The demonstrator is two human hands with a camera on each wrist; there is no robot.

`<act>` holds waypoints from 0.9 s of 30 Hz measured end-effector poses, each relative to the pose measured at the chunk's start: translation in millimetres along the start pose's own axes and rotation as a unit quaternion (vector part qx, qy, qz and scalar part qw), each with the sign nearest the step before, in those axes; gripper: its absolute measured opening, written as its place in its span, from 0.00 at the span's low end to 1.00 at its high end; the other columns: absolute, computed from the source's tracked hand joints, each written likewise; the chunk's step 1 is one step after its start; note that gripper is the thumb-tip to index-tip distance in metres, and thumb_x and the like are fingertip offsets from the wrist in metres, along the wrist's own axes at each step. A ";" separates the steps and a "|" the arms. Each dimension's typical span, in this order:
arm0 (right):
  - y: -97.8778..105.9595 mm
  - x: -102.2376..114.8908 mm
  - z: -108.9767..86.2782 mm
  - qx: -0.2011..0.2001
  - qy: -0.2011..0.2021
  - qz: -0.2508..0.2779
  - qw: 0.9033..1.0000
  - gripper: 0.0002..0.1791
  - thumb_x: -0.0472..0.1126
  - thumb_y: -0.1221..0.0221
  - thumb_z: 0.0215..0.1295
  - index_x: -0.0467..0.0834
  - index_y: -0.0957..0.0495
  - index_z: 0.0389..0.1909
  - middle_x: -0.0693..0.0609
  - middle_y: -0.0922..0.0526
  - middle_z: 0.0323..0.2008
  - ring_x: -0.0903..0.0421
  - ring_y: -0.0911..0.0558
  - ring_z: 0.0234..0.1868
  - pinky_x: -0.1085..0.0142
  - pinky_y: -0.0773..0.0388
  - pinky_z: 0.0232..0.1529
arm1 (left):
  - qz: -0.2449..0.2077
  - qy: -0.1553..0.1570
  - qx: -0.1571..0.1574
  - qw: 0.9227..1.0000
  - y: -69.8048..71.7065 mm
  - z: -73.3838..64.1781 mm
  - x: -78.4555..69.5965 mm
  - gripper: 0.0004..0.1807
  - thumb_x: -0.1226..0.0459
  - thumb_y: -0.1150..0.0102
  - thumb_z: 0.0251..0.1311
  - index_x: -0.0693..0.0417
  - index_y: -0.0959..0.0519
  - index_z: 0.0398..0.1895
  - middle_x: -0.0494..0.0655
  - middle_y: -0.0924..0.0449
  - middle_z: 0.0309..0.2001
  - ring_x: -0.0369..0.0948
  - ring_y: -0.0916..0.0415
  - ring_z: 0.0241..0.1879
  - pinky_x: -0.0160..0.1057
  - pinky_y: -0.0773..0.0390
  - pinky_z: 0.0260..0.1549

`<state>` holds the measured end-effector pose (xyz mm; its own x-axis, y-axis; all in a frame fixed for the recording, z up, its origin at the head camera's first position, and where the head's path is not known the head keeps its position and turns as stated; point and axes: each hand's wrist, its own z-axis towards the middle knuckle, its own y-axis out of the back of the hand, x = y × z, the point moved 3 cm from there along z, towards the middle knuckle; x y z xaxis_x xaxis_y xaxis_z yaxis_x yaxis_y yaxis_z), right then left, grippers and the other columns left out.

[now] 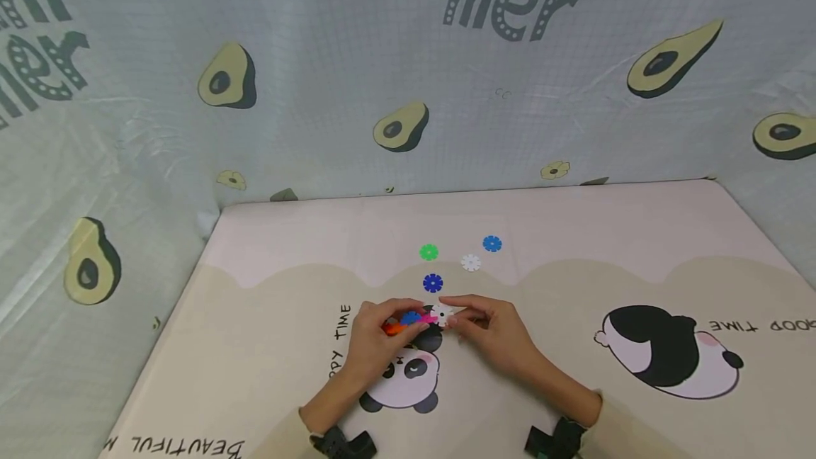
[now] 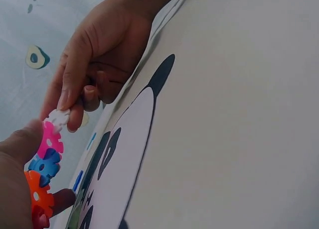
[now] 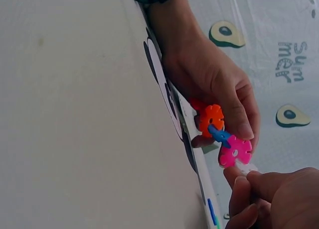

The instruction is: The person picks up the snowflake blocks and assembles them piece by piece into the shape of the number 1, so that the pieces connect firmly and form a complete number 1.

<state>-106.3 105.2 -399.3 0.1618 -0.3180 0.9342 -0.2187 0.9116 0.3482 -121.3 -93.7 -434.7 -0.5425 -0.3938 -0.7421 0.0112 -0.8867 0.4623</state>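
My left hand [image 1: 372, 338] holds a short chain of plastic snowflake discs. In the left wrist view a red disc [image 2: 41, 221] sits lowest, then an orange disc [image 2: 40, 194], a blue disc [image 2: 46, 165] and a pink disc [image 2: 51, 138]. The left thumb presses near the pink one. Between thumb and fingers, my right hand [image 1: 494, 331] pinches a white disc [image 1: 441, 314] at the pink disc's edge. Whether white and pink are slotted together or only touch, I cannot tell. Fingers partly hide the red disc.
Loose discs lie on the table beyond the hands: a dark blue disc [image 1: 433, 282], a green disc [image 1: 429, 252], a white disc [image 1: 470, 263] and a lighter blue disc [image 1: 492, 244]. The tablecloth [image 1: 255, 346] has printed pandas. A curtain with avocados [image 1: 319, 55] hangs behind.
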 end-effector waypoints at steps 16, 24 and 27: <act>-5.4 -32.9 4.5 0.018 0.005 0.047 0.999 0.18 0.43 0.37 0.63 0.47 0.21 0.53 0.53 0.14 0.29 0.55 0.19 0.27 0.69 0.27 0.34 | -0.023 -0.064 0.014 0.998 0.0 2.8 -3.4 0.22 0.65 0.25 0.45 0.49 0.19 0.46 0.41 0.16 0.41 0.38 0.22 0.40 0.37 0.42 0.38; -5.7 -31.8 3.9 0.026 -0.016 0.074 0.997 0.16 0.43 0.37 0.63 0.44 0.23 0.51 0.49 0.14 0.29 0.51 0.19 0.28 0.70 0.28 0.34 | -0.055 -0.095 0.025 0.994 -0.9 4.5 -9.2 0.23 0.72 0.25 0.42 0.57 0.20 0.45 0.49 0.18 0.43 0.43 0.23 0.44 0.36 0.36 0.39; -6.9 -31.0 4.1 0.031 -0.017 0.079 0.996 0.16 0.42 0.37 0.63 0.42 0.23 0.50 0.48 0.14 0.29 0.51 0.19 0.28 0.70 0.28 0.35 | -0.079 -0.103 0.031 0.991 1.8 7.2 -19.7 0.23 0.77 0.26 0.40 0.62 0.22 0.43 0.54 0.19 0.42 0.47 0.23 0.43 0.33 0.31 0.44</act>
<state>-113.8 107.7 -430.3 0.0887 -0.1809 0.9795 -0.2984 0.9334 0.1994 -116.6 -85.8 -415.8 -0.6936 -0.1872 -0.6956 -0.1363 -0.9141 0.3819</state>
